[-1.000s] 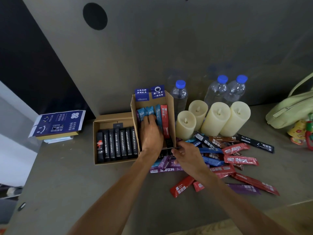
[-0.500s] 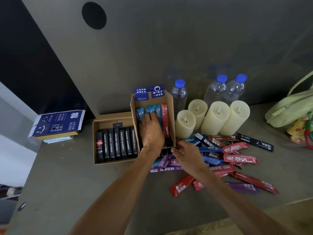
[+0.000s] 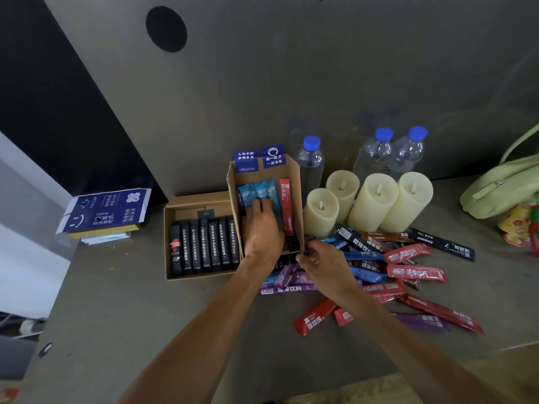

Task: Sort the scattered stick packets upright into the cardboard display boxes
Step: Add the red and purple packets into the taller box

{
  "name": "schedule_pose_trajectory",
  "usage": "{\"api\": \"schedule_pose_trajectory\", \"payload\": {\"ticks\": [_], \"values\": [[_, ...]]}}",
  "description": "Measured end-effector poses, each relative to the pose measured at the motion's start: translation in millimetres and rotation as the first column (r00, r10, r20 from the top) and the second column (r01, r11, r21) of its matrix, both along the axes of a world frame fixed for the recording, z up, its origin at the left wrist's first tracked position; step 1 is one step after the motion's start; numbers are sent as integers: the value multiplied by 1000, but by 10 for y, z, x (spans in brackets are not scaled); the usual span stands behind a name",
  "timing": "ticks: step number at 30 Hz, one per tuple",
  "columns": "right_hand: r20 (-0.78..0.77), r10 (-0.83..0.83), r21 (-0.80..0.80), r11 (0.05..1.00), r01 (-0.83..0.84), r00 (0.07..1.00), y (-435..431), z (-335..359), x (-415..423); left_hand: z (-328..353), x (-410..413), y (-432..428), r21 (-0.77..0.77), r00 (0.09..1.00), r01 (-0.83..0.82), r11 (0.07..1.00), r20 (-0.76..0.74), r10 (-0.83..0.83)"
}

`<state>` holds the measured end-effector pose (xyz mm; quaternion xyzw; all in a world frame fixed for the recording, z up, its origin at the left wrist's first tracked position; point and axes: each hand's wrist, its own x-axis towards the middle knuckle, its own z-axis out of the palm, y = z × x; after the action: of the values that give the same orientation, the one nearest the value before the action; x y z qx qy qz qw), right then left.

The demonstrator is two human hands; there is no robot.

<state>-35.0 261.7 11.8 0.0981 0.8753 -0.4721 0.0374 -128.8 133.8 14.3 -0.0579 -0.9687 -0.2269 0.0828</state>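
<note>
A tall cardboard display box [image 3: 294, 182] stands open at the middle, with light blue packets [image 3: 259, 189] and a red packet [image 3: 285, 205] upright inside. My left hand [image 3: 261, 228] is inside this box, its fingers laid flat on the blue packets. My right hand [image 3: 323, 266] pinches the box's front right corner. A low cardboard box [image 3: 170, 243] to the left holds a row of black packets [image 3: 205, 247]. Scattered red, blue, purple and brown packets [image 3: 408, 272] lie on the table to the right of my right hand.
Three cream candles [image 3: 373, 199] and three blue-capped water bottles [image 3: 374, 153] stand behind the loose packets. A green bag [image 3: 501, 188] lies at the far right. A blue printed carton [image 3: 105, 211] sits at the left. The grey table [image 3: 116, 310] ends near me.
My left hand has shifted slightly deeper over the blue packets in the tall box. My right hand has stayed at the box's front corner.
</note>
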Motion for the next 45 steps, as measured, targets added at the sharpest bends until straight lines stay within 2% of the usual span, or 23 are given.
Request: {"api": "schedule_pose_trajectory", "payload": {"ticks": [10, 15, 19, 23, 27, 33, 37, 39, 42, 45], "values": [[11, -26, -11, 1000, 26, 1000, 78, 28, 230, -32, 169, -54, 45, 998, 61, 997, -29, -60], [84, -72, -63, 995, 77, 994, 327, 23, 463, 70, 490, -97, 177, 991, 115, 977, -91, -100], [13, -88, 18, 996, 88, 996, 562, -49, 733, 21, 1041, -115, 278, 979, 177, 944, -148, -140], [-18, -107, 84, 991, 108, 994, 729, -118, 1001, -257, 1564, -87, 207, 962, 258, 944, 40, -271], [-12, -101, 109, 989, 102, 995, 809, -211, 1207, -448, 1816, -37, 4, 934, 267, 964, 246, -259], [-23, -50, 114, 992, 53, 998, 745, -214, 1318, -404, 1828, -22, 58, 938, 201, 978, 277, -210], [-41, -17, 104, 994, 21, 999, 733, -186, 1291, -208, 1831, -142, 177, 958, 96, 979, 250, -139], [-53, 1, 118, 993, 5, 999, 724, -153, 1244, -75, 1805, -227, 251, 964, 93, 964, 219, -150], [-57, 63, 174, 983, -53, 996, 676, -109, 1118, 118, 1744, -307, 353, 972, 101, 930, 166, -168], [-39, 176, 136, 976, -169, 984, 589, -17, 1010, 288, 1692, -378, 493, 960, 67, 868, 205, -191]]}}
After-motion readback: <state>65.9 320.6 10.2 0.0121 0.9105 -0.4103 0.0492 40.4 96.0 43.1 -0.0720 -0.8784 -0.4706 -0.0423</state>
